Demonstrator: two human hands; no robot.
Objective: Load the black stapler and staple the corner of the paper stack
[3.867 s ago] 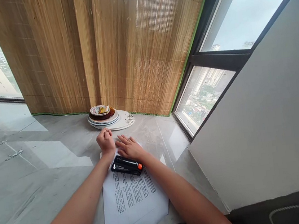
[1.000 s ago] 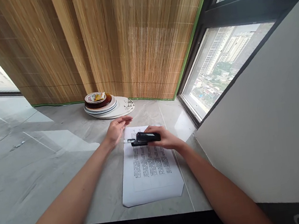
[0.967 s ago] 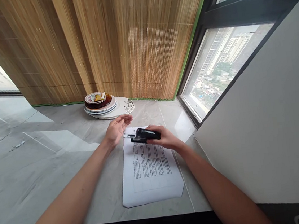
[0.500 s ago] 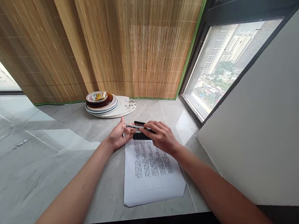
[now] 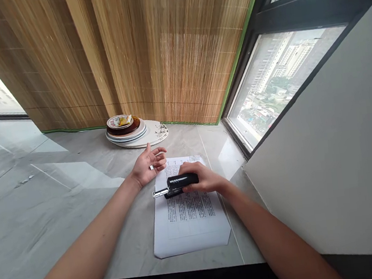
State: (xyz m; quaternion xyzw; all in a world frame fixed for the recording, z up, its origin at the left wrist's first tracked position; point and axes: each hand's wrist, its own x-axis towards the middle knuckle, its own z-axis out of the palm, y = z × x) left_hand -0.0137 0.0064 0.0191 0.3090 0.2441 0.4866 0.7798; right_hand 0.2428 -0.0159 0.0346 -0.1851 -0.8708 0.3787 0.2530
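Note:
My right hand is closed around a black stapler whose metal tray sticks out to the left. It hovers just over a stack of printed paper sheets lying on the grey stone counter. My left hand rests palm-up at the paper's top left corner, fingers loosely spread, with a small silvery bit, perhaps staples, lying on the palm.
A stack of plates with a patterned dish on top stands at the back of the counter, before a bamboo blind. A window and a grey wall close the right side. The counter's front edge runs along the bottom.
My right hand has pulled the stapler back toward me, away from my left hand, which has turned palm-up. Earlier both hands met at the stapler's open tray near the paper's top.

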